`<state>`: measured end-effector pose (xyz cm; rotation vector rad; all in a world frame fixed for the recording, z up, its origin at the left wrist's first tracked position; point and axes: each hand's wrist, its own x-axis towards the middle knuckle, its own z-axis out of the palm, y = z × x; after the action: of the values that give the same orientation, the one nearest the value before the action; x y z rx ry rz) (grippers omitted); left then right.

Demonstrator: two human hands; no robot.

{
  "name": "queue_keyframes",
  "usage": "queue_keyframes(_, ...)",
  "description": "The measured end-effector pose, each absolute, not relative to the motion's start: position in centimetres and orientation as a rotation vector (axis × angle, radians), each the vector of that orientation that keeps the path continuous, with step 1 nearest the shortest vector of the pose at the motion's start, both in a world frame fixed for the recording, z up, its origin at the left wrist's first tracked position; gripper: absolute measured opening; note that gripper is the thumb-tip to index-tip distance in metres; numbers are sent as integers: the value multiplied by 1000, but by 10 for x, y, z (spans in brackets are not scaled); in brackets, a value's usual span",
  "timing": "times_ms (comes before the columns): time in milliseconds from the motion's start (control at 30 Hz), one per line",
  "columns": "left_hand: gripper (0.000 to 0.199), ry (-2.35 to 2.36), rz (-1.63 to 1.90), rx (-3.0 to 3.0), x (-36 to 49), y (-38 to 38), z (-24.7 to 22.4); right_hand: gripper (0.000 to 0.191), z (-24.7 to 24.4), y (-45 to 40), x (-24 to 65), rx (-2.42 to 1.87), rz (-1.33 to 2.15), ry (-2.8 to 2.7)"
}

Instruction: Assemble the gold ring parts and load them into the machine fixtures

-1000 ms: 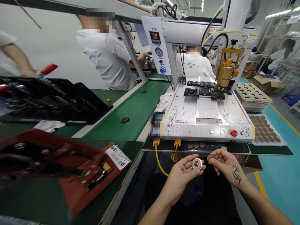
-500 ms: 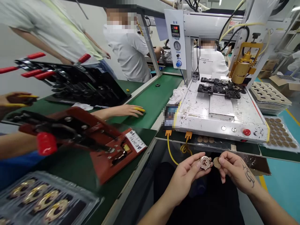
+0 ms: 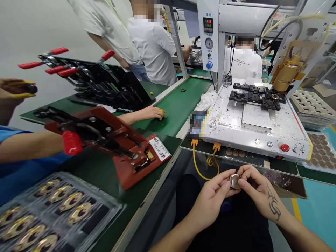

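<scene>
- I have both hands at lower right, over dark clothing, with open room up to the front edge of the white metal machine; the green workbench edge slants well left of them.
- My left hand pinches a round, shiny, gold-rimmed metal part between thumb and fingers; my right hand grips its right side, fingers narrow.
- Lower left, a clear plastic tray holds oval gold rings.
- At right edge, cream trays with cutouts are stacked; below, brown discs lie in rows.
- I read "温控" above the red-and-green digital display; handwriting on the red metal clamp's white label is too small.
</scene>
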<state>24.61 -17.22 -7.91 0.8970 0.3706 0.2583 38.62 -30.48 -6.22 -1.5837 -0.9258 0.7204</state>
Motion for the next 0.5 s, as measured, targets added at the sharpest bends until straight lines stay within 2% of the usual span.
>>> queue_keyframes(333, 46, 345, 290, 940, 244, -177, -79, 25, -65, -306, 384, -1560, 719, -896)
queue_keyframes(500, 47, 344, 328, 952, 246, -183, -80, 23, -68, -307, 382, -1612, 609, -923)
